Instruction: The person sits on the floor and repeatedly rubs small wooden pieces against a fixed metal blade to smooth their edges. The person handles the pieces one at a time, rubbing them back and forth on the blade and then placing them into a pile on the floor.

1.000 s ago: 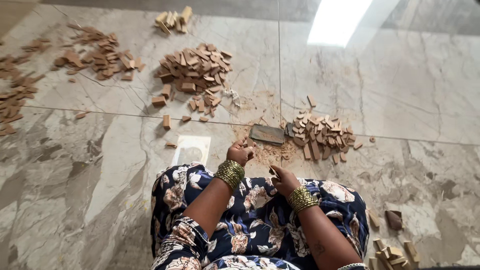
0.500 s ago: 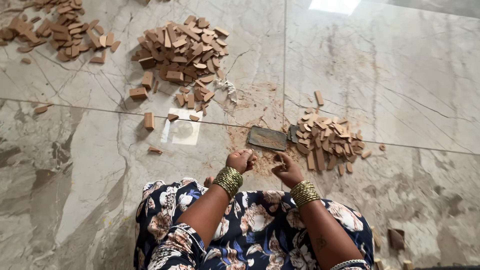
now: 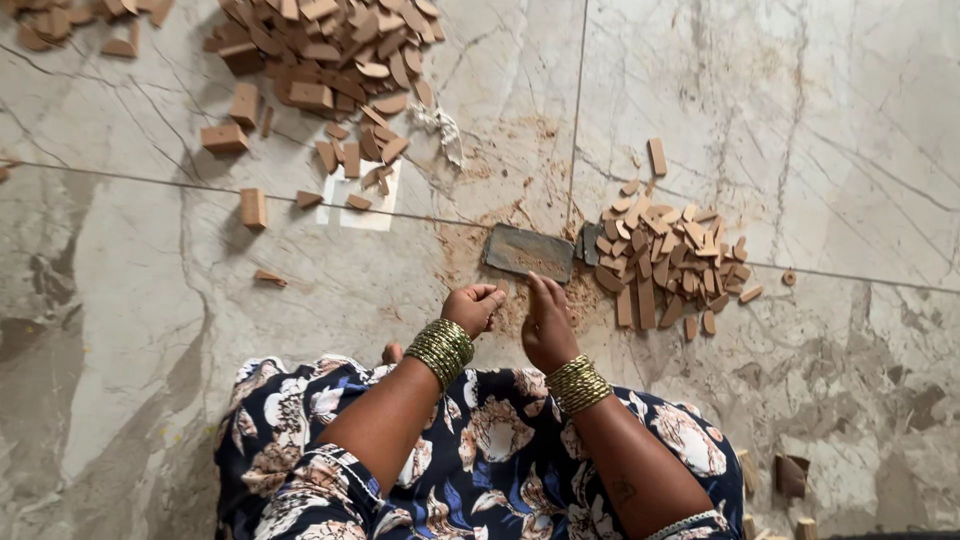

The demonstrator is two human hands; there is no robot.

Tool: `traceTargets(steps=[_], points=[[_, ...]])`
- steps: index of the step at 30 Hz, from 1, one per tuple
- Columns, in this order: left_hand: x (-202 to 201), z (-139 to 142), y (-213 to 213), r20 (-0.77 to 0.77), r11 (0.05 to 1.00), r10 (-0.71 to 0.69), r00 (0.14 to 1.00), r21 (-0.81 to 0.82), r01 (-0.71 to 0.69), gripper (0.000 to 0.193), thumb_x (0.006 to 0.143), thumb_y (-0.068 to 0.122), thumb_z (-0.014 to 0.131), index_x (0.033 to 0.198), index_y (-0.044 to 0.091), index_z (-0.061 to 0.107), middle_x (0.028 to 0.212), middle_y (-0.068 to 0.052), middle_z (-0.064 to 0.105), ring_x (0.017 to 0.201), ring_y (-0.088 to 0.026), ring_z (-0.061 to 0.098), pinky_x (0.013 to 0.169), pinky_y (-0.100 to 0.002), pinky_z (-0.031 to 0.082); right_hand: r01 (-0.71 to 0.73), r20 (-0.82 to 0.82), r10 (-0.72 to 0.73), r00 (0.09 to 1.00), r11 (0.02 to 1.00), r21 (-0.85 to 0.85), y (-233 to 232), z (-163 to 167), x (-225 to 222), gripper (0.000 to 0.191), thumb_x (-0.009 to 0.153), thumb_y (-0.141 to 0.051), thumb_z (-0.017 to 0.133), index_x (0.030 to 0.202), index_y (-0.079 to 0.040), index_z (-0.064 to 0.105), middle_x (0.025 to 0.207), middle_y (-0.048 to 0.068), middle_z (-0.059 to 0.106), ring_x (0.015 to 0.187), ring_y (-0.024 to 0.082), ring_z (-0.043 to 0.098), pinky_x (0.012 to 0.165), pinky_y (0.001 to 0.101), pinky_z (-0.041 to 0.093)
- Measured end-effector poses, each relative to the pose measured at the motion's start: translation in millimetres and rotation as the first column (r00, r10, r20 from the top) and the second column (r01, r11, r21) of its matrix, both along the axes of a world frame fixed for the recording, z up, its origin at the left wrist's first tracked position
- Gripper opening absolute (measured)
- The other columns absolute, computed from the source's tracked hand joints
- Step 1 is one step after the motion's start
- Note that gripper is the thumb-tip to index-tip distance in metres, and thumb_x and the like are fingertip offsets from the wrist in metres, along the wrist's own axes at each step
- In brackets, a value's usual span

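I sit on a marble floor in a dark floral dress, with gold bangles on both wrists. My left hand (image 3: 472, 305) is curled into a loose fist just short of a flat grey stone slab (image 3: 529, 252); nothing shows in it. My right hand (image 3: 546, 322) lies beside it with the fingers stretched toward the slab's near edge. Whether they pinch a small piece is hidden. Brown sawdust (image 3: 500, 215) is spread around the slab. Just right of the slab is a small pile of cut wooden pieces (image 3: 668, 255).
A larger heap of wooden blocks and chips (image 3: 330, 55) lies at the far left, with stray blocks (image 3: 252, 207) nearer. There is a white paper square (image 3: 362, 210), a crumpled scrap (image 3: 440, 125), and more wood pieces (image 3: 790, 475) by my right knee.
The view has tilted down and closed in on the floor. Both hands have reached forward from my lap to the near edge of the grey slab.
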State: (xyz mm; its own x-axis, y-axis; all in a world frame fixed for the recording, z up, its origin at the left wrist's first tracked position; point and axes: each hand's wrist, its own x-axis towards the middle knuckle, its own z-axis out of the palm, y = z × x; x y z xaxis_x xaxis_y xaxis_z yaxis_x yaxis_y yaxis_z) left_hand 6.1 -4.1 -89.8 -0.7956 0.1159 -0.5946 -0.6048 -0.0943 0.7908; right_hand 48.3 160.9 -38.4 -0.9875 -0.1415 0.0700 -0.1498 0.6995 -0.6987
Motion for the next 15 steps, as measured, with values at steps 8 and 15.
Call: traceTargets(steps=[8, 15], points=[[24, -8, 6, -0.218, 0.973, -0.104, 0.970, -0.222, 0.055, 0.027, 0.101, 0.023, 0.060, 0.104, 0.001, 0.075, 0.080, 0.001, 0.073, 0.071, -0.006, 0.066, 0.070, -0.028, 0.055, -0.142, 0.154, 0.093, 0.984, 0.929, 0.343, -24, 24, 8, 0.077, 0.080, 0.010, 0.052, 0.151, -0.018, 0.041, 0.152, 0.009, 0.038, 0.119, 0.032, 0.048, 0.103, 0.0428, 0.047], [28, -14, 10, -0.303, 0.984, -0.142, 0.942, -0.143, 0.103, 0.028, 0.103, 0.025, 0.060, 0.105, 0.001, 0.074, 0.071, -0.001, 0.067, 0.064, -0.008, 0.056, 0.063, -0.028, 0.050, 0.032, 0.532, -0.117, 0.838, 0.986, 0.165, -5, 32, -13, 0.091, 0.079, 0.020, 0.041, 0.159, -0.022, 0.030, 0.151, 0.013, 0.037, 0.124, 0.025, 0.053, 0.108, 0.0382, 0.047]])
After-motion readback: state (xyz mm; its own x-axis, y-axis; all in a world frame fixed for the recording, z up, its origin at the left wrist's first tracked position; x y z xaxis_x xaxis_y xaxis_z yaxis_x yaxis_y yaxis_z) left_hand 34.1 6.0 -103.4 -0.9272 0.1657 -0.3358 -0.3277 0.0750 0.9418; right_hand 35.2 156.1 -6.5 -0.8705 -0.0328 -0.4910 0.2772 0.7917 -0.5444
